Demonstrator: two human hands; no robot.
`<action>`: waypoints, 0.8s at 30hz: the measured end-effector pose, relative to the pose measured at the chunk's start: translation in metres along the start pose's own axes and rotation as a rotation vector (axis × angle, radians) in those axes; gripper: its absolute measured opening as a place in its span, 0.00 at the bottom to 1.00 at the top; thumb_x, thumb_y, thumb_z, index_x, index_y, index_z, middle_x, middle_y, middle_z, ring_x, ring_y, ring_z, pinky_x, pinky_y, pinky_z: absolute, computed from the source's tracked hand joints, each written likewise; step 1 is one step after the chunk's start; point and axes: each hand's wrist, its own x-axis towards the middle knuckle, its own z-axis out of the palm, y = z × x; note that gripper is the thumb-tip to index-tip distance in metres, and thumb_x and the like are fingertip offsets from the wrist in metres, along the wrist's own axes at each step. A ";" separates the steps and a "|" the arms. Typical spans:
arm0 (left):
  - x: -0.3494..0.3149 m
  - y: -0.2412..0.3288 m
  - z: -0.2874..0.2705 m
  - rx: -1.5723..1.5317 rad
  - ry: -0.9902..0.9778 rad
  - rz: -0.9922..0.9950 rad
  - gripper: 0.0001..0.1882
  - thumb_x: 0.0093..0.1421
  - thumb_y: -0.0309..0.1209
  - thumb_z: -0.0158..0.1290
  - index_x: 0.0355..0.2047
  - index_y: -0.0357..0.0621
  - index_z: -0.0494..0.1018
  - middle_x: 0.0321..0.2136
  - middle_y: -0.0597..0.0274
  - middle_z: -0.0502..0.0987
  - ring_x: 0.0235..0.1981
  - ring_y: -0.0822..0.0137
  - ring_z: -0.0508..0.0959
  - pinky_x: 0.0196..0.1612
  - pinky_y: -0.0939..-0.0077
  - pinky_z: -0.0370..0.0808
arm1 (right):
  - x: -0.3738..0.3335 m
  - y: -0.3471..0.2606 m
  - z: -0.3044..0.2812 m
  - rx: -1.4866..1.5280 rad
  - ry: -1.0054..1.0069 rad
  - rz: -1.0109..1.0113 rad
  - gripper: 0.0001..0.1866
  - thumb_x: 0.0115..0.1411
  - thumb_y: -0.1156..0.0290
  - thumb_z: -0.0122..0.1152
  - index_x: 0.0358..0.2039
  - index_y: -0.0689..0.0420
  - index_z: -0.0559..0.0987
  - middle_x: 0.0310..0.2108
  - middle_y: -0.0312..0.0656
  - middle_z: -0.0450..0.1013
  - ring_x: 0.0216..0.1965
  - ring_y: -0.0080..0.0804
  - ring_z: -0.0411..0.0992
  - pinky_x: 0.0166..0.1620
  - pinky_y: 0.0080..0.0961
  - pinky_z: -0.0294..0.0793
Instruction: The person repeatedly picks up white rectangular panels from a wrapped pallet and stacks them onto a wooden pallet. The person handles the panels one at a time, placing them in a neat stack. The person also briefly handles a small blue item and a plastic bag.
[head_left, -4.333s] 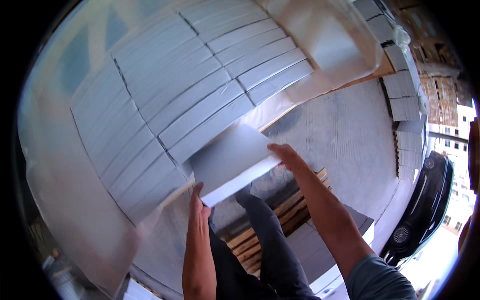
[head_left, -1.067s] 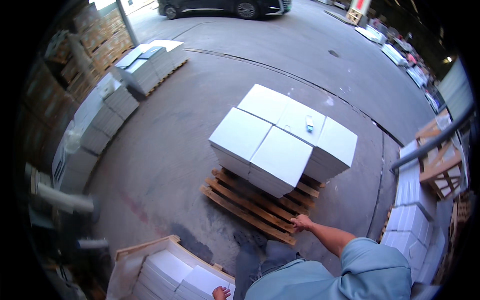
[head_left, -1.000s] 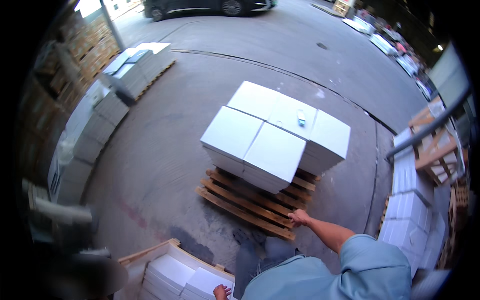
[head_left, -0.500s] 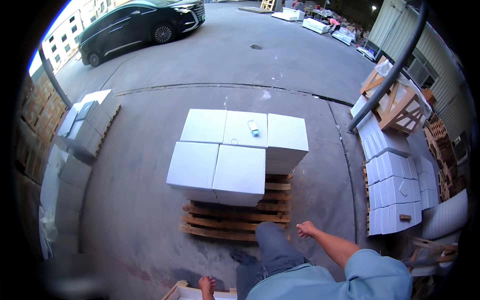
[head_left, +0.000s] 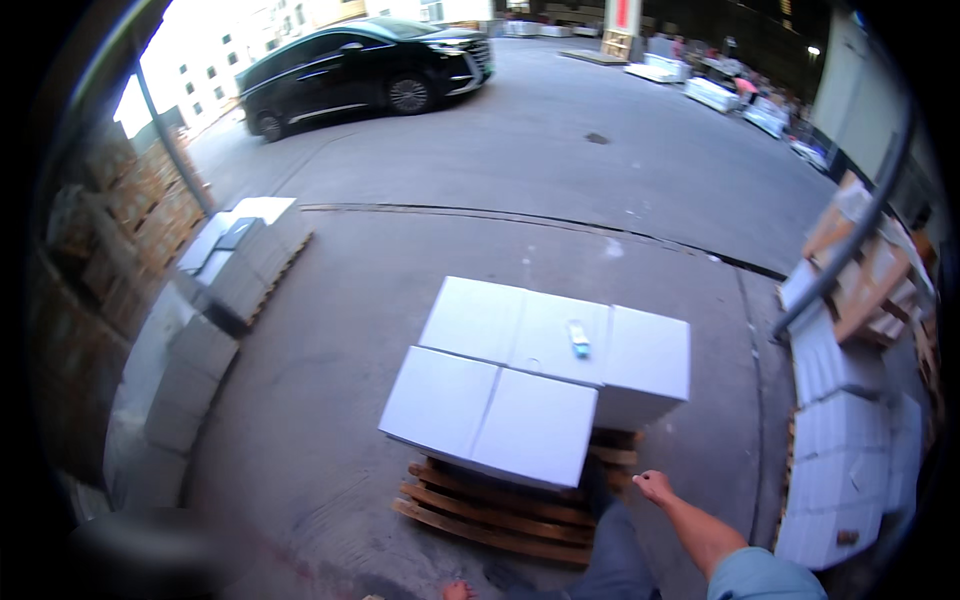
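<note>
My right hand point(head_left: 652, 486), its fingers curled in, hangs at the right of a wooden pallet point(head_left: 490, 527) and holds nothing that I can see. At the lower edge, my left hand point(head_left: 458, 591) is only partly in the picture; its visible fingers look curled, and nothing shows in them. Several white boxes point(head_left: 535, 422) stand close together in two rows on the pallet, the front row one box shorter at the right. A small white and teal object point(head_left: 578, 340) lies on a back-row box, with a thin ring point(head_left: 534, 362) near it.
White stacks on pallets line the left point(head_left: 185, 365) and right point(head_left: 840, 470) sides. A wooden crate point(head_left: 860, 260) and a grey pole point(head_left: 855, 225) rise at the right. Farther off stands a dark van point(head_left: 365, 75). A groove point(head_left: 560, 230) crosses the concrete floor.
My view has shifted, so the boxes and pallet sit lower and farther right. I have come nearer the pallet, my leg beside its right end. My left hand has sunk toward the lower edge.
</note>
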 end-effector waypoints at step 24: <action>0.102 0.196 0.362 -0.435 -0.036 -0.111 0.39 0.60 0.59 0.41 0.54 0.34 0.61 0.49 0.52 0.70 0.48 0.59 0.72 0.44 0.60 0.73 | 0.262 -0.187 0.081 -0.327 0.253 -0.489 0.26 0.51 0.53 0.58 0.42 0.62 0.71 0.42 0.48 0.65 0.47 0.45 0.61 0.52 0.38 0.62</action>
